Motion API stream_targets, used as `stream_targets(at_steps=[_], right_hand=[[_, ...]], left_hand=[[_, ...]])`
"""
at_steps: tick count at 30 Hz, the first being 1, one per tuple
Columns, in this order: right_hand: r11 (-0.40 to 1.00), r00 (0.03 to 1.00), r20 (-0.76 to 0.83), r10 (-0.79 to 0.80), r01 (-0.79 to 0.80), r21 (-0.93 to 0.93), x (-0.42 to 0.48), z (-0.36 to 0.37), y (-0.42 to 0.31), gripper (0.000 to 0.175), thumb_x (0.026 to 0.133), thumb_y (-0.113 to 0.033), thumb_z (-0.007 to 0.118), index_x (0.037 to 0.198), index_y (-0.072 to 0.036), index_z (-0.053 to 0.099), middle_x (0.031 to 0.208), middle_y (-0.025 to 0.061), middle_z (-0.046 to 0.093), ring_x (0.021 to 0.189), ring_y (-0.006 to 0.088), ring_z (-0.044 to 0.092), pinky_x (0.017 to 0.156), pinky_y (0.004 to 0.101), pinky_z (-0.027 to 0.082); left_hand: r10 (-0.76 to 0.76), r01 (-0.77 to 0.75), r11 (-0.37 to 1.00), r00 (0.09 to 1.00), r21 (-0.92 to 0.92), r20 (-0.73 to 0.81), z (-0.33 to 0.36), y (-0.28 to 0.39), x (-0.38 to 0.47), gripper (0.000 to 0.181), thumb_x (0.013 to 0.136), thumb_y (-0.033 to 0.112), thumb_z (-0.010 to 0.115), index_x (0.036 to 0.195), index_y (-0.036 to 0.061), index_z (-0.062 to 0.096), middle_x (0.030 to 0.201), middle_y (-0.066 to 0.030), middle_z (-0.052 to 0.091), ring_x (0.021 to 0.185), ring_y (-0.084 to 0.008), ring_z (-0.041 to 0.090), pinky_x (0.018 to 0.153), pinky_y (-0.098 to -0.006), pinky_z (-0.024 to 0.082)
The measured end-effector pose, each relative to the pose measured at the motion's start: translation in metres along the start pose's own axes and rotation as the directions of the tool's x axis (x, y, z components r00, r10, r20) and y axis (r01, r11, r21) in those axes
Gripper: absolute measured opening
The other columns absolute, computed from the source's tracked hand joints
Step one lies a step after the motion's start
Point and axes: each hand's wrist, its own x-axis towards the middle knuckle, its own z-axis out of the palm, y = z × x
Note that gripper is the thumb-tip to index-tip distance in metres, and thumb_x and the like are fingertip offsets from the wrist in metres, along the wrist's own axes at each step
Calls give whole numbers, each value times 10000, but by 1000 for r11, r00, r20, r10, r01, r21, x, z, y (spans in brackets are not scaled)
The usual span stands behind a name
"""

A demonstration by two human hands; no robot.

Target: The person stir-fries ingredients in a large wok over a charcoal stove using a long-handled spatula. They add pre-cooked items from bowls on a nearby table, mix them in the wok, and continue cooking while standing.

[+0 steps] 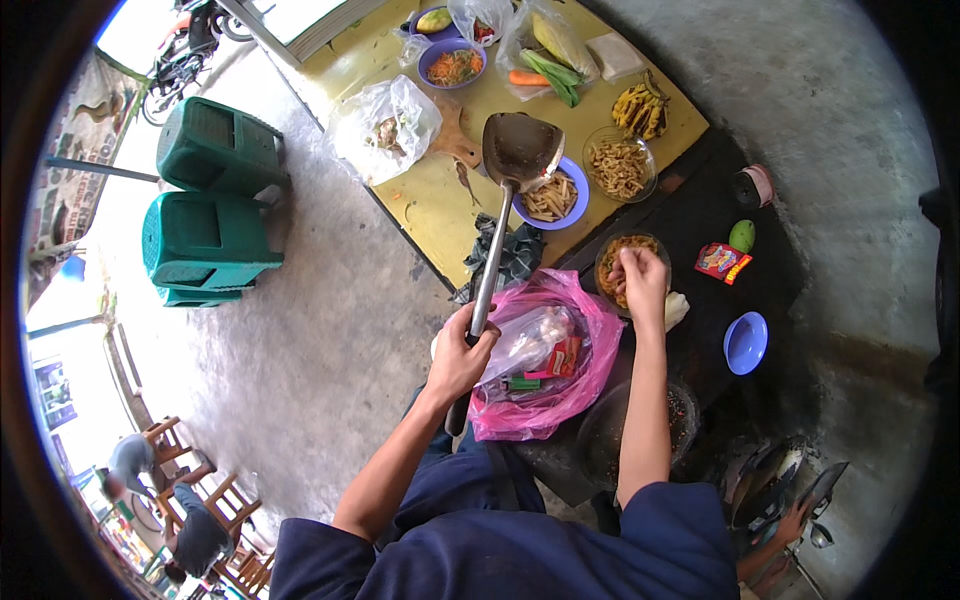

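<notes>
My left hand grips the handle of a wok spatula, its dark blade raised and overlapping the near rim of a purple bowl of cut strips in this view. Above a round dish of orange-brown food, my right hand has its fingers curled; whether they pinch anything is hidden. A pale, whitish piece of food lies by that wrist. Between my forearms sits an open pink plastic bag with a clear bag and red and green packets inside. Under my right forearm is a stone mortar with red bits.
The yellow table holds a bowl of shredded vegetables, bagged vegetables, bananas, and a glass bowl of fried pieces. A blue bowl stands rightward. Another person's hand is by woks. Green stools stand left.
</notes>
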Motion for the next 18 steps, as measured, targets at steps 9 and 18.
stream_targets(at_steps=[9, 18], right_hand=[[886, 876, 142, 461, -463, -18, 187, -25, 17, 232, 994, -91, 558, 1103, 107, 612, 872, 185, 736, 589, 154, 669, 430, 225, 452], [888, 888, -8, 459, -459, 33, 210, -15, 41, 193, 929, -35, 533, 1037, 64, 658, 823, 168, 739, 638, 152, 708, 441, 223, 483]], left_hand=[[-106, 106, 994, 994, -39, -12, -12, 13, -8, 364, 894, 118, 624, 1228, -25, 632, 847, -75, 704, 743, -134, 636, 716, -305, 518], [-107, 106, 994, 994, -31, -23, -14, 8, -7, 323, 897, 114, 630, 1190, -21, 636, 853, -80, 702, 768, -138, 652, 721, -307, 523]])
